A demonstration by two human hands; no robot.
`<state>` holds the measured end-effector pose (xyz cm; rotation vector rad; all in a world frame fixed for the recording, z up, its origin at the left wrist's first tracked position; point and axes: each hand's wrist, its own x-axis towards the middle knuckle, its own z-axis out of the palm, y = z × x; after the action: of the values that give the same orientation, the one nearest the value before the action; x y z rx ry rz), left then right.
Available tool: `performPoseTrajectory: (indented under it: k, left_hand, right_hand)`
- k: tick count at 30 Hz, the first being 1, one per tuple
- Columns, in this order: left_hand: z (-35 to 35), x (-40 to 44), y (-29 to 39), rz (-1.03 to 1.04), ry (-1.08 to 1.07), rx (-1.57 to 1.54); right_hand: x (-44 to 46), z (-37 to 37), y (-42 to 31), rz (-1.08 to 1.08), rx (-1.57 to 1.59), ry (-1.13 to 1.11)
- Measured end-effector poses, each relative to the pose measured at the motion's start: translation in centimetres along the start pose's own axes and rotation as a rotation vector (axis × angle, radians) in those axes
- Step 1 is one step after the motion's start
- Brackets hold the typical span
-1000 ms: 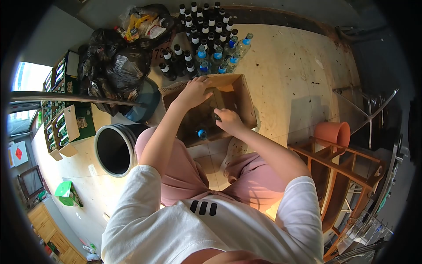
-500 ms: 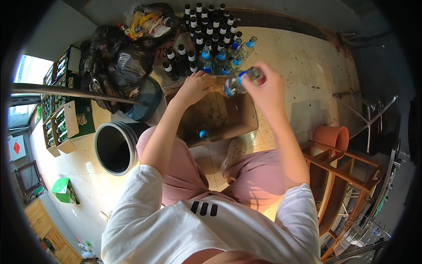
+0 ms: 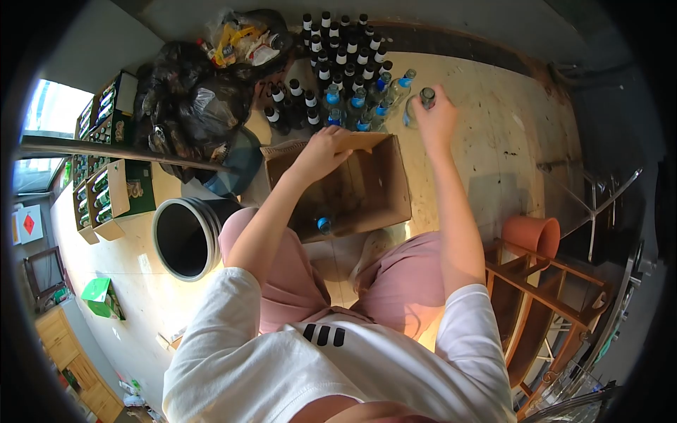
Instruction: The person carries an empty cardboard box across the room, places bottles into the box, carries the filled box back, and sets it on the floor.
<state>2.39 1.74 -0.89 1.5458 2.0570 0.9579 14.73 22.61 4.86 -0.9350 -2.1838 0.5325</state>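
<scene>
Between my knees and the bottle group lies an open cardboard box (image 3: 384, 187). My left hand (image 3: 323, 156) is closed on the flap at its far edge. One bottle with a blue label (image 3: 324, 225) is inside, near the box's near wall. My right hand (image 3: 436, 120) grips a clear glass bottle (image 3: 427, 97) by its upper part, upright beyond the box's far right corner. Just left of it stand several clear bottles with blue labels (image 3: 357, 99), and behind them several dark bottles with white labels (image 3: 341, 55).
Black plastic bags (image 3: 201, 106) rest over a blue-grey tub (image 3: 243, 166) at the upper left. A round dark bin (image 3: 185, 240) stands left of my knees. Crates of green bottles (image 3: 116, 194) are farther left. An orange pot (image 3: 529, 236) and a wooden rack (image 3: 525, 282) are at the right.
My right hand has taken a clear bottle out of the box and carried it forward and right, onto or just above the floor beside the group. My left hand stays at the flap.
</scene>
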Motion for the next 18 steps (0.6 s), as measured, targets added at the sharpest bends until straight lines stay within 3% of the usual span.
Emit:
performPoseTrajectory:
  k: [2,8,18]
  left_hand:
    - [0.3,0.3,0.5,0.008,-0.003,-0.007]
    - [0.2,0.9,0.6,-0.032,-0.082,-0.015]
    - [0.1,0.5,-0.3,-0.103,-0.093,0.008]
  right_hand:
    - [-0.3,1.1,1.9,0.135,0.000,-0.113]
    - [-1.4,5.2,7.4,0.162,-0.038,-0.184]
    - [-1.3,9.1,9.8,0.164,-0.062,-0.193]
